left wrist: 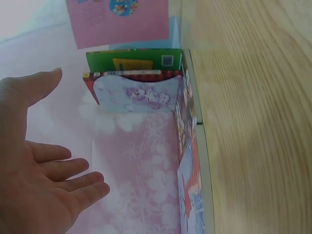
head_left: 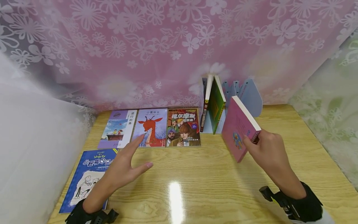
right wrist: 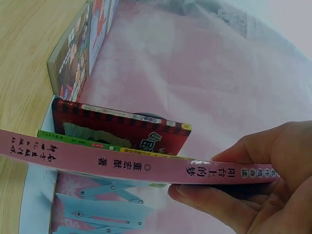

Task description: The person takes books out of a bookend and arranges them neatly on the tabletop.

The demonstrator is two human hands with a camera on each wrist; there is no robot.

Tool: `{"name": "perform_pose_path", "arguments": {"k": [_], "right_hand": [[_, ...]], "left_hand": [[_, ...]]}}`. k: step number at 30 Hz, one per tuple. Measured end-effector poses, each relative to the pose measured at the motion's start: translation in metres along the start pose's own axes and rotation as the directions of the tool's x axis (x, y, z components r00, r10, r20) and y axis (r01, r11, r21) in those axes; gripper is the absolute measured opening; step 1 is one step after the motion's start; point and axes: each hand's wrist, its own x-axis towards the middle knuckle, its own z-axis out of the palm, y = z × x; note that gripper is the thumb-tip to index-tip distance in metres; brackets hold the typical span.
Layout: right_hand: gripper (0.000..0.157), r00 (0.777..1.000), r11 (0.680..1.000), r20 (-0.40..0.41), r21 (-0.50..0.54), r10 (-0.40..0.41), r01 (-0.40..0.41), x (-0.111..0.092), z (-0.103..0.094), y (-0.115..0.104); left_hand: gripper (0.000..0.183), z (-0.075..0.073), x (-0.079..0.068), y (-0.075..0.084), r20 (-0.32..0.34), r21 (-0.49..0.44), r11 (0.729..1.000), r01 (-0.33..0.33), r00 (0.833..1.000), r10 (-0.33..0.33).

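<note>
My right hand grips a pink book by its spine, thumb on one cover and fingers on the other. The right wrist view shows that book's spine facing me, with the hand at one end. Just left of it, a green book and a red-and-black book stand in a light blue folding bookend. My left hand hovers with fingers spread and nothing in it, near the book with a red deer. In the left wrist view the left palm shows bare.
Left of the bookend lie a detective comic book and a purple-and-white book, in line with the deer book. A blue diary book lies in front at the left. A pink floral cloth hangs behind the wooden table.
</note>
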Motion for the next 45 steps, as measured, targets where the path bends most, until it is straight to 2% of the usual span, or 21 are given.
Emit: {"name": "perform_pose_path", "arguments": {"k": [3, 9, 23, 33, 45], "right_hand": [[0.016, 1.000, 1.000, 0.005, 0.002, -0.012, 0.012, -0.003, -0.002, -0.005], [0.016, 0.999, 0.999, 0.005, 0.015, -0.032, 0.032, -0.007, -0.006, -0.012], [0.011, 0.999, 0.997, 0.006, 0.054, -0.051, 0.050, -0.008, -0.007, -0.022], [0.013, 0.999, 0.991, 0.017, 0.126, -0.045, 0.042, -0.005, -0.003, -0.030], [0.015, 0.997, 0.982, 0.012, 0.174, -0.082, 0.079, -0.004, 0.002, -0.039]], "left_hand": [[0.089, 0.001, 0.001, 0.004, -0.001, -0.006, 1.000, -0.027, 1.000, 0.027], [0.088, 0.004, 0.004, 0.011, 0.026, 0.000, 1.000, -0.029, 0.999, 0.029], [0.088, 0.014, 0.012, 0.028, 0.070, -0.063, 0.994, -0.092, 0.993, 0.096], [0.087, 0.023, 0.019, 0.038, 0.053, -0.091, 0.982, -0.165, 0.984, 0.170], [0.089, 0.031, 0.029, 0.053, 0.076, -0.142, 0.965, -0.218, 0.970, 0.231]]}}
